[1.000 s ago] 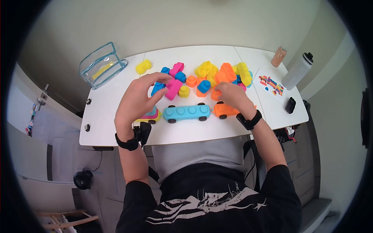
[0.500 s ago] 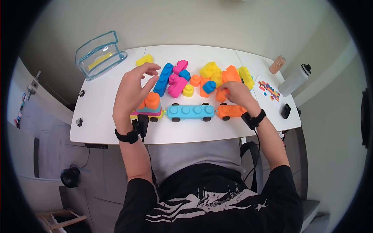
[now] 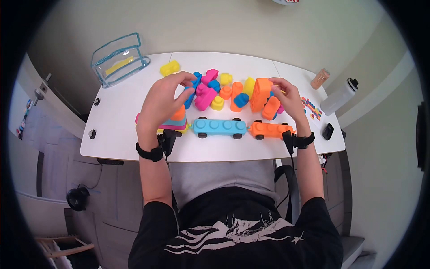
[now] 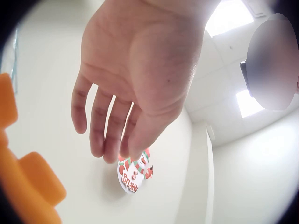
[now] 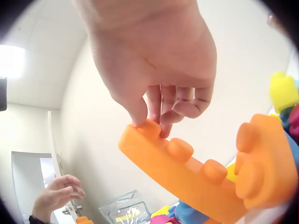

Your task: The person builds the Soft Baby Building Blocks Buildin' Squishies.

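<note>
head view above table [image 3: 215, 150], wrist views palm-side

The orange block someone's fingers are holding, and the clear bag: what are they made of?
The orange block looks like plastic, maybe slightly soft: smooth, mostly matte, with rounded studs the same colour. The clear bag is probably plastic film: shiny and see-through, so a yellow thing shows inside.

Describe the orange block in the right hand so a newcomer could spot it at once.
On the white table, find the heap of colourful blocks. At its right side, the right hand pinches one end of a long orange block with a row of studs. That grip sets it apart: no hand touches the shorter orange block beside it.
</note>
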`<state>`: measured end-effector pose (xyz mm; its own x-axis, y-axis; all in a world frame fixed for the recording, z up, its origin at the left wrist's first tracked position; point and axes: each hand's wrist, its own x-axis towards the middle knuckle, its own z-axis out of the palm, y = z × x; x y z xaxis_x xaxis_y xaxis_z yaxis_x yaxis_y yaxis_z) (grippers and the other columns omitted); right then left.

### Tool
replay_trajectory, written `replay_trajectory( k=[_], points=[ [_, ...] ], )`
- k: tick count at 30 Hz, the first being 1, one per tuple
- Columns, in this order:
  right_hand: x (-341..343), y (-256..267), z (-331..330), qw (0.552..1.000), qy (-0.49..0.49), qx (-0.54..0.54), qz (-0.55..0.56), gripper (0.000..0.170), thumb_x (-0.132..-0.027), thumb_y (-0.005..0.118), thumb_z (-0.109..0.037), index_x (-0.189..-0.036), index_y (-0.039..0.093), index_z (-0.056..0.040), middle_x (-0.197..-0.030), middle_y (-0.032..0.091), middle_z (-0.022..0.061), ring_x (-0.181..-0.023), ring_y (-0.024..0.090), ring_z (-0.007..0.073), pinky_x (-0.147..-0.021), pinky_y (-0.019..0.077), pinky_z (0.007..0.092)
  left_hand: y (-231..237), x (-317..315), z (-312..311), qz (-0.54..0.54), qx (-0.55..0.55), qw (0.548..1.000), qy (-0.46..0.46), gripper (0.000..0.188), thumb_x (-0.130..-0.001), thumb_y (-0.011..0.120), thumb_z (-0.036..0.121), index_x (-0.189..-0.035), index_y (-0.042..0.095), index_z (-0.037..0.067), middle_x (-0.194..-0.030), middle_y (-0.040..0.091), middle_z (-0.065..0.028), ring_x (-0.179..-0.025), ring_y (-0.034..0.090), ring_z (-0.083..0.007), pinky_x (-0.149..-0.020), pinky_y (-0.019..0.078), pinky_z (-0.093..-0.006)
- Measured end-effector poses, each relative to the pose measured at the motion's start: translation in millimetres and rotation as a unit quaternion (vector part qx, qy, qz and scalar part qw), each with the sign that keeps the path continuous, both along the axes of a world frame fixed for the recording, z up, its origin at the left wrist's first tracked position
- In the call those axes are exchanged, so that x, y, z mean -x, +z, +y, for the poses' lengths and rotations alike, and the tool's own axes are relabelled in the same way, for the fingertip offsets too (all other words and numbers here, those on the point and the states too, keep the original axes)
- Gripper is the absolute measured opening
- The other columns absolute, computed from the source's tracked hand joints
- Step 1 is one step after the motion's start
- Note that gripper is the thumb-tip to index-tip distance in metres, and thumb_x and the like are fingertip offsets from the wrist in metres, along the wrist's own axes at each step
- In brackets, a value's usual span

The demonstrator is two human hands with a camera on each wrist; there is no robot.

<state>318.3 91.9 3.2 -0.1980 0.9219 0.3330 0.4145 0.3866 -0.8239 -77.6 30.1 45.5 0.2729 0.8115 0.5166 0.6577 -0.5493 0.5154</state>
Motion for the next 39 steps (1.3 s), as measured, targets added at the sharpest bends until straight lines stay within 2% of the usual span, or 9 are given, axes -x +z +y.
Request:
replay_trajectory(
  k=[5,11,18,21,27,30,32,33,39],
  points=[
    [46,28,-42,0.989,0.028,-0.137,-0.042,0.026,-0.098,0.074,-0.014,-0.122,0.074,-0.0042,-0.099,0.072,0.0027,-0.080,0.064,0.0103,-0.074,0.0536,0.0287,9,-27,-13,-0.013,0.024,0.998,-0.055,0.046,-0.088,0.082,0.015,-0.131,0.068,0.006,-0.121,0.076,-0.0104,-0.109,0.073,-0.0243,-0.091,0.0565,-0.0374],
    [110,22,-85,0.945,0.006,-0.312,-0.099,0.034,-0.091,0.084,-0.017,-0.118,0.068,-0.0043,-0.104,0.071,0.0096,-0.092,0.069,0.0266,-0.075,0.0558,0.0348,10,-76,-34,0.030,-0.100,0.986,-0.130,0.074,-0.075,0.091,0.017,-0.142,0.060,0.010,-0.131,0.068,-0.0121,-0.115,0.067,-0.0341,-0.098,0.0548,-0.0427],
    [109,25,-93,0.962,0.044,-0.262,-0.058,0.044,-0.089,0.085,-0.017,-0.126,0.063,-0.0044,-0.117,0.071,0.0104,-0.100,0.069,0.0289,-0.084,0.0565,0.0377,10,-66,-31,0.038,-0.120,0.987,-0.104,0.060,-0.076,0.089,0.012,-0.132,0.068,0.007,-0.117,0.074,-0.0109,-0.110,0.069,-0.0343,-0.094,0.0566,-0.0419],
    [89,15,-83,0.936,0.021,-0.335,-0.102,0.046,-0.089,0.083,-0.021,-0.127,0.062,-0.0043,-0.117,0.070,0.0103,-0.103,0.067,0.0314,-0.091,0.0550,0.0411,17,-55,-30,0.010,-0.112,0.987,-0.116,0.050,-0.078,0.087,0.010,-0.125,0.071,0.005,-0.119,0.074,-0.0125,-0.108,0.070,-0.0350,-0.093,0.0574,-0.0412],
    [66,-1,-85,0.969,0.014,-0.221,-0.114,0.045,-0.092,0.082,-0.021,-0.131,0.063,-0.0060,-0.124,0.070,0.0124,-0.109,0.068,0.0331,-0.093,0.0547,0.0419,19,-44,-29,-0.057,-0.099,0.990,-0.084,0.040,-0.081,0.086,0.011,-0.118,0.074,0.004,-0.119,0.075,-0.0128,-0.111,0.072,-0.0336,-0.095,0.0574,-0.0417],
    [65,-1,-84,0.982,0.038,-0.164,-0.086,0.043,-0.092,0.081,-0.021,-0.129,0.064,-0.0067,-0.123,0.070,0.0131,-0.108,0.068,0.0328,-0.089,0.0560,0.0410,18,-36,-30,-0.028,-0.052,0.995,-0.078,0.052,-0.081,0.087,0.013,-0.129,0.070,0.006,-0.130,0.072,-0.0153,-0.121,0.069,-0.0352,-0.102,0.0554,-0.0430],
    [63,-6,-81,0.980,0.032,-0.151,-0.129,0.041,-0.092,0.082,-0.017,-0.128,0.066,-0.0044,-0.123,0.070,0.0127,-0.104,0.069,0.0284,-0.085,0.0575,0.0367,18,-37,-34,0.032,-0.134,0.990,-0.001,0.069,-0.082,0.087,0.015,-0.145,0.061,0.007,-0.147,0.064,-0.0166,-0.135,0.062,-0.0348,-0.111,0.0497,-0.0423],
    [64,-9,-81,0.979,0.029,-0.144,-0.141,0.041,-0.091,0.082,-0.019,-0.127,0.065,-0.0058,-0.119,0.071,0.0132,-0.107,0.068,0.0338,-0.087,0.0560,0.0411,20,-32,-35,0.038,-0.121,0.992,0.014,0.077,-0.083,0.086,0.016,-0.153,0.054,0.010,-0.158,0.056,-0.0152,-0.144,0.054,-0.0350,-0.115,0.0475,-0.0430],
    [71,-35,-79,0.961,0.037,-0.171,-0.214,0.040,-0.085,0.084,-0.012,-0.120,0.066,-0.0056,-0.114,0.071,0.0120,-0.113,0.065,0.0332,-0.092,0.0546,0.0437,28,-11,-43,0.021,0.014,0.999,0.020,0.057,-0.092,0.081,0.018,-0.144,0.062,0.005,-0.141,0.068,-0.0156,-0.128,0.066,-0.0335,-0.105,0.0536,-0.0411]
  ],
)
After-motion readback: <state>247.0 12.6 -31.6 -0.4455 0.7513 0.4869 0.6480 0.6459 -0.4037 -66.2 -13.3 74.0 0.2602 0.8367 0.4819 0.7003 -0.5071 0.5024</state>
